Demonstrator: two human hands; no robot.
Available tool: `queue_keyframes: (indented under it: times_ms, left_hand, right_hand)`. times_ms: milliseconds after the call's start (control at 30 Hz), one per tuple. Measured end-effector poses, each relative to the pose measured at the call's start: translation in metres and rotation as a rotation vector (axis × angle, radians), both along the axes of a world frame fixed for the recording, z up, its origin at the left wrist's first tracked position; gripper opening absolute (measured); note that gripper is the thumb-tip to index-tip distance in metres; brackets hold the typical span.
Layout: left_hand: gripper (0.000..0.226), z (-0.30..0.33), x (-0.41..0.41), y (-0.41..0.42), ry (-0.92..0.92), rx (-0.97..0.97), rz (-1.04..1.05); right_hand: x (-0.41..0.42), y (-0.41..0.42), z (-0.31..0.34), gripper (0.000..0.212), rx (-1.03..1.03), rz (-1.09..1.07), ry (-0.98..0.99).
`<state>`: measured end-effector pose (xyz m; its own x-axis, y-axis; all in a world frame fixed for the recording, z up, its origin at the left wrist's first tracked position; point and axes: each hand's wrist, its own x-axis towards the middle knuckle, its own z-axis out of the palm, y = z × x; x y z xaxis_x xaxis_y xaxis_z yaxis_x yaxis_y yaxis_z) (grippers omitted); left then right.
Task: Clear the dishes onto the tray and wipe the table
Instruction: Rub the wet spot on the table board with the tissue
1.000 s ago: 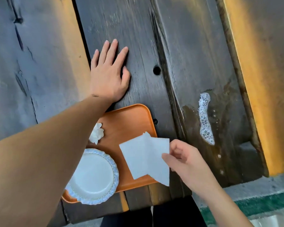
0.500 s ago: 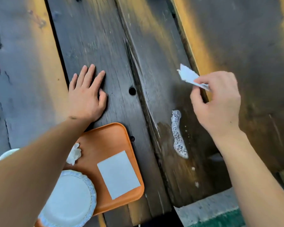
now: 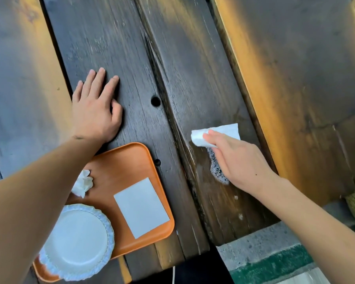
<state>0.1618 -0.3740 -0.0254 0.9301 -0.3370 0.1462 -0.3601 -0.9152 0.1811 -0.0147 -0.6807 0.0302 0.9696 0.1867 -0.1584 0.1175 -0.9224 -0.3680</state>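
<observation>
1. Dark, weathered wooden planks (image 3: 103, 37) make up the table, with warm light falling along 2 of its seams.
2. Near the left edge, a white round plate with a frilled rim (image 3: 76, 242) sits on the orange rectangular plastic tray (image 3: 131, 160), beside a crumpled white tissue (image 3: 83, 183) and a flat white paper napkin (image 3: 141, 208).
3. Just beyond the tray, the left hand (image 3: 94, 111) lies flat on the wood, fingers straight and slightly apart, holding nothing.
4. Right of centre, a streak of bubbly white foam (image 3: 217, 171) lies on a wet patch of plank.
5. Over the far end of that streak, the right hand (image 3: 238, 160) presses a folded white paper napkin (image 3: 215, 134) against the wood, fingers straight and close together on top of it.
6. Judging by this, the dishes are cleared and wiping is in hand.
7. Next, the napkin likely needs dragging along the whole streak toward the near edge, with steady pressure so the foam is lifted, not smeared.
</observation>
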Motion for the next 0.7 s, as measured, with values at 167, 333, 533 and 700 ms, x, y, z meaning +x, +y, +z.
queue_keyframes:
  times_ms: [167,333,533,700]
  left_hand:
    - [0.060,0.000,0.000,-0.001,-0.002,0.003,-0.002]
    - [0.059,-0.001,-0.001,0.000,-0.003,-0.002,0.002]
    - [0.060,0.000,0.000,-0.001,0.001,-0.003,-0.001]
    - [0.060,0.001,-0.001,-0.001,0.002,0.008,-0.004]
  right_hand:
    - [-0.042,-0.002,-0.001,0.044,0.014,0.060,0.010]
    - [-0.079,-0.006,0.003,0.036,0.029,0.140,0.032]
    - [-0.100,-0.008,0.001,0.041,-0.013,0.147,0.039]
    - [-0.085,-0.013,-0.011,0.026,0.064,-0.042,-0.057]
